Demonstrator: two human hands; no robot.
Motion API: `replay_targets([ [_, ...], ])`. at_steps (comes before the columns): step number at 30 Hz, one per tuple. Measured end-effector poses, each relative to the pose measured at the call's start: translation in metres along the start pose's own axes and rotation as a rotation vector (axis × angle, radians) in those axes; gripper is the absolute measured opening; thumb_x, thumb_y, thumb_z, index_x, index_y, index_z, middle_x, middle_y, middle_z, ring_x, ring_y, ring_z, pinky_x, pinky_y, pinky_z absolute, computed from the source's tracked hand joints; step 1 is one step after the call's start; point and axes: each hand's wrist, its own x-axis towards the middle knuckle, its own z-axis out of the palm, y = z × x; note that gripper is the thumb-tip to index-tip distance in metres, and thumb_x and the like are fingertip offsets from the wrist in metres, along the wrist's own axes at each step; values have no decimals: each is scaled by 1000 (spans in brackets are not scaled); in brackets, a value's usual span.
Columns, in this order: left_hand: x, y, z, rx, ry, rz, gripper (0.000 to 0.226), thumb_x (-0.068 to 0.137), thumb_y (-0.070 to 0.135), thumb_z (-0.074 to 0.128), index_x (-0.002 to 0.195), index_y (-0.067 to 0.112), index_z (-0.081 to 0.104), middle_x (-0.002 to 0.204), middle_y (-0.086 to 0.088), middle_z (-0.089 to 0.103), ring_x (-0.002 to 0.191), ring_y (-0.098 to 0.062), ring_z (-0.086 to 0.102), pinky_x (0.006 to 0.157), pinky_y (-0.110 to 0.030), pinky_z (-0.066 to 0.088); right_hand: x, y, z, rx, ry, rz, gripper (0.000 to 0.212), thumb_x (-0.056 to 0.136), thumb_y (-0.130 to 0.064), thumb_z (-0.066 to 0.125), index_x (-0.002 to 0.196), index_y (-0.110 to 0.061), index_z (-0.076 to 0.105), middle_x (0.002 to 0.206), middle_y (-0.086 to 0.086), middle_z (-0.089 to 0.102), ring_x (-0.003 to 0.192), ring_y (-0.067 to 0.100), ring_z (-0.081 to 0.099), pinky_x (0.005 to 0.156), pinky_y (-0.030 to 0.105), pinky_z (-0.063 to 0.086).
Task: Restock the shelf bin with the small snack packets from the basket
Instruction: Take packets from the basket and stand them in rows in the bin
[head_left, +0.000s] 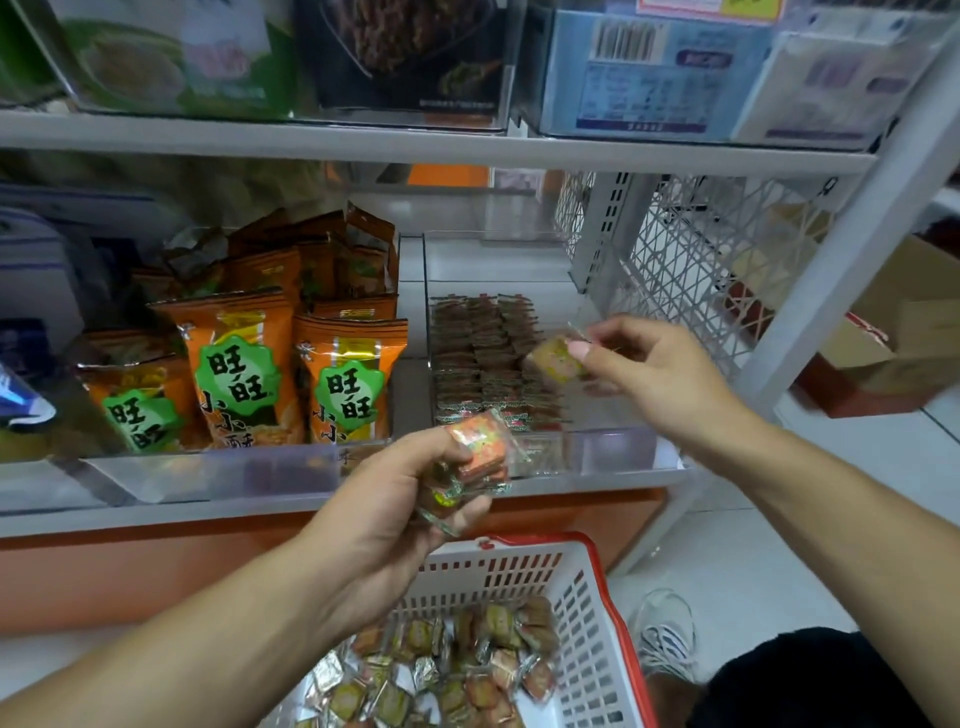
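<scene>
A single snack packet (555, 358) was pinched by the right hand (657, 371) just above the clear shelf bin (613, 441), rows of packets (483, 358) were lined inside that bin, a small stack (475, 460) was gripped by the left hand (395, 514) before its front wall, and loose packets (457, 670) were left in the basket (587, 613) below it.

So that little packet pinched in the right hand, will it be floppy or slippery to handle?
The packet looks light: the right hand holds it by fingertips alone. Its square body probably stays stiff, while the clear crinkled wrapper edges likely flex. The glossy film may be somewhat slippery.
</scene>
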Motion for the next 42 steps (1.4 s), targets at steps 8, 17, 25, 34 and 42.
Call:
replay_targets([
  [8,2,-3,-5,17,114,78,15,86,2,69,100,2,71,75,-12,78,57,-14,73,47,-23,58,25,23,-24,-533,-361,-13,12,83,-44,77,92,-36,73,86,-13,76,81,6,69,77,31,53],
  [17,6,-5,-3,38,91,57,16,84,2,70,100,3,71,74,-12,78,57,-15,73,50,-25,60,38,36,-10,-495,-534,239,7,90,-20,75,96,-17,78,97,-1,77,92,13,68,87,26,49],
  [25,8,-8,-2,38,56,37,62,81,0,73,138,16,54,117,-20,70,78,-26,79,53,-28,60,63,45,8,-896,-633,384,24,90,-28,68,71,-17,58,70,-2,55,64,17,42,54,27,34],
  [34,4,-8,-4,8,52,35,49,82,0,72,128,11,62,105,-20,77,74,-25,79,52,-28,60,60,33,6,-1021,-558,340,41,84,-52,75,87,-11,69,84,3,69,69,14,58,56,23,43],
  [42,-10,-4,-7,-1,-143,118,70,53,6,83,121,10,67,100,-15,79,81,-25,79,57,-28,60,-26,-39,26,-64,-584,127,44,72,-65,74,100,-31,73,91,5,76,72,16,68,65,32,60],
])
